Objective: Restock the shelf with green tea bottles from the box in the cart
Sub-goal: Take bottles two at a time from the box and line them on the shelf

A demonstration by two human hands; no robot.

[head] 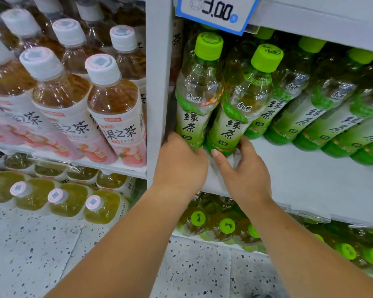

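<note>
**SEATING TWO GREEN TEA BOTTLES AT THE FRONT LEFT OF THE SHELF**

Step in hand, judged from the layout: final seating of a pair at the front of the bay.

1. Grip. Held low, at the foot, not at the cap. Left hand [179,160] curled round the base of the left green tea bottle [197,93]. Right hand [246,171] pinching the base of the right green tea bottle [241,108], thumb across the front, fingers round the far side. Probably gripped low for control of the base, so as to slide without toppling.

2. Position. Both bottles standing on the white shelf [299,179], labels outward, just beside each other. Left one tucked close against the grey upright [158,82]; contact not discernible. Likely set there to start the front row from the corner, under the price tag [215,11].

3. Surroundings. Further right, a back row [323,112] of the same product, set deeper, with bare deck in front. Room there for more stock. In the next bay, peach tea bottles [114,108], a separate line, not to be mixed. Below, more green caps on the lower shelf [226,225].

4. Supply. Box and cart out of view.

5. Caution. Keep the bases flat before release. Avoid knocking the neighbouring bottle.
</note>
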